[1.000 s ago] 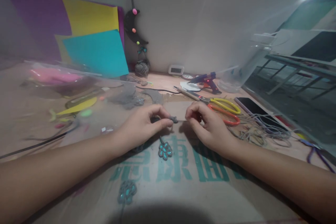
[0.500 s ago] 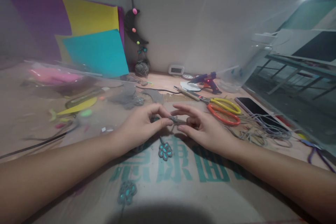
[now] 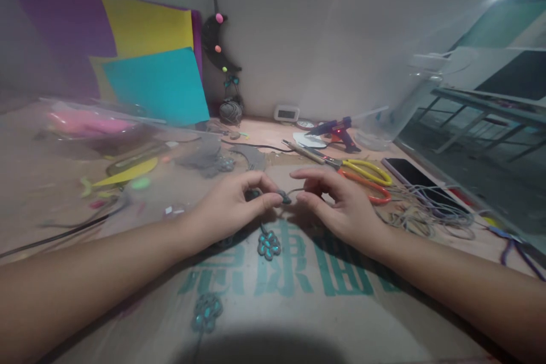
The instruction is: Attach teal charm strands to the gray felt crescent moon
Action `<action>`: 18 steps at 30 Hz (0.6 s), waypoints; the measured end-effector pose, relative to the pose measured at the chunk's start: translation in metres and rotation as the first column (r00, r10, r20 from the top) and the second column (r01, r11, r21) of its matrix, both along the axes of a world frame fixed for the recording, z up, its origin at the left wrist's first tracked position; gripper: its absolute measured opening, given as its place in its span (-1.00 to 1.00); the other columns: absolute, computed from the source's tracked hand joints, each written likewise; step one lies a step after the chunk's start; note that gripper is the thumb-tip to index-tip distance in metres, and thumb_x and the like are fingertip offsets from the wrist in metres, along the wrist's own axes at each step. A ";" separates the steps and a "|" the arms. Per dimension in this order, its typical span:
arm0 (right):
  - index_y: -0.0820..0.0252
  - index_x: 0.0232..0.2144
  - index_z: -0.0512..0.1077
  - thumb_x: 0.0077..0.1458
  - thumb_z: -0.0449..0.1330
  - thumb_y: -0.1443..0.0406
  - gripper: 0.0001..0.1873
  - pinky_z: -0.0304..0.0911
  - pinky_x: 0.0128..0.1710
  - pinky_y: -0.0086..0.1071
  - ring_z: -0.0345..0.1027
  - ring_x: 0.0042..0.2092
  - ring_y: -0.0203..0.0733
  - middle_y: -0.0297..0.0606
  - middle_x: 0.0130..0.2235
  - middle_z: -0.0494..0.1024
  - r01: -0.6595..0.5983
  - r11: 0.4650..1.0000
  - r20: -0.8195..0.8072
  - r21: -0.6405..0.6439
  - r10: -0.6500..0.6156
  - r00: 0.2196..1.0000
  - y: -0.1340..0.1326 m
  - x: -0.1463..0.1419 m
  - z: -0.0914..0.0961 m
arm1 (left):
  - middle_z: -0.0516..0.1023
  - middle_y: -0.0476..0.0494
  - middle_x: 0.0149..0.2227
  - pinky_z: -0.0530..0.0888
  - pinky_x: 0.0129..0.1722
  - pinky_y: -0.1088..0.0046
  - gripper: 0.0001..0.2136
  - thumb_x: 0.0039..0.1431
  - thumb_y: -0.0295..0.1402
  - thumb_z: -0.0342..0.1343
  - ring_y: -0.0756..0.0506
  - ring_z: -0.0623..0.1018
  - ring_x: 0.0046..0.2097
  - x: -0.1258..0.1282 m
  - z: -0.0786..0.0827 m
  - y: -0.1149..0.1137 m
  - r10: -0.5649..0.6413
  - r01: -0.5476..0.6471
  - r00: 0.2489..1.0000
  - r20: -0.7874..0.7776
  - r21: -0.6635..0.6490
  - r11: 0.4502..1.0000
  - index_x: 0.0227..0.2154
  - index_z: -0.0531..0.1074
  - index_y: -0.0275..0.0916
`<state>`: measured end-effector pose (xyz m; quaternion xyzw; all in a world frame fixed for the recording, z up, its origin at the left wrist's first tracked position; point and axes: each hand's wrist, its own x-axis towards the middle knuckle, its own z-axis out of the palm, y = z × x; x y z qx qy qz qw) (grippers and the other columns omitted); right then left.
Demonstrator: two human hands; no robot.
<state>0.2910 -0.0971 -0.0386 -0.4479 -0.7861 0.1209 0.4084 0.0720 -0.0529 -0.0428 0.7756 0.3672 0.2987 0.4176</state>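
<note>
Between the thumb and index finger of my left hand (image 3: 232, 202) is a small grey cord knot (image 3: 285, 198). A thin grey cord (image 3: 295, 190) runs from there to my right hand (image 3: 341, 202). The right fingers are curled around the cord, with the index finger stretched forward. Below my left hand hangs or lies a flower-shaped cord ornament (image 3: 268, 245) with shiny teal petals; a short stem leads up from it under the hand. A second teal flower ornament (image 3: 207, 313) lies nearer to me on the board. Part of the work is hidden behind my left fingers.
Right of my hands lie scissors (image 3: 367, 172) with yellow and orange handles, loose grey cord (image 3: 412, 219), a phone (image 3: 422, 185) and pliers (image 3: 509, 239). A glue gun (image 3: 336, 131) stands at the back near a small white clock (image 3: 286, 113). Plastic bags (image 3: 140, 122) are at left.
My right hand has moved a little to the right, away from the left fingertips, with a length of cord now showing between them. My left hand has barely moved.
</note>
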 end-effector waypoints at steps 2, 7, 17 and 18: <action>0.13 -0.12 0.51 0.20 0.24 0.33 -0.82 0.27 -0.47 -0.46 0.33 -0.46 -0.35 -0.36 -0.40 0.54 -0.049 0.995 0.035 0.088 0.046 0.998 -0.001 0.000 0.001 | 0.67 -0.01 -0.40 0.46 -0.28 0.43 -0.79 0.23 -0.14 0.16 -0.07 0.61 -0.32 0.000 0.000 0.000 0.003 -0.003 1.000 0.002 -0.004 1.000 -0.36 0.49 -0.18; 0.16 -0.29 0.50 0.22 0.21 0.39 -0.92 0.23 -0.47 -0.46 0.30 -0.47 -0.35 -0.37 -0.46 0.46 -0.146 0.972 0.126 0.182 0.125 0.984 -0.003 0.000 0.004 | 0.67 -0.03 -0.39 0.45 -0.30 0.42 -0.78 0.21 -0.13 0.17 -0.09 0.61 -0.32 -0.001 0.000 0.001 0.033 -0.032 0.999 -0.022 0.039 0.999 -0.36 0.50 -0.17; 0.18 -0.20 0.55 0.23 0.18 0.42 -0.84 0.25 -0.47 -0.48 0.34 -0.46 -0.34 -0.34 -0.44 0.46 -0.172 0.963 0.181 0.205 0.136 0.974 0.000 0.001 0.003 | 0.66 0.00 -0.41 0.43 -0.32 0.46 -0.78 0.23 -0.13 0.16 -0.06 0.59 -0.35 -0.001 0.000 0.000 -0.002 0.002 1.000 0.007 -0.017 1.000 -0.36 0.49 -0.18; 0.17 -0.20 0.55 0.24 0.17 0.41 -0.84 0.25 -0.47 -0.47 0.34 -0.46 -0.34 -0.34 -0.44 0.46 -0.172 0.964 0.183 0.204 0.135 0.974 0.000 0.002 0.002 | 0.66 0.00 -0.42 0.43 -0.33 0.46 -0.78 0.23 -0.13 0.16 -0.05 0.59 -0.35 -0.001 0.000 -0.001 -0.004 0.004 1.000 0.010 -0.026 1.000 -0.37 0.49 -0.18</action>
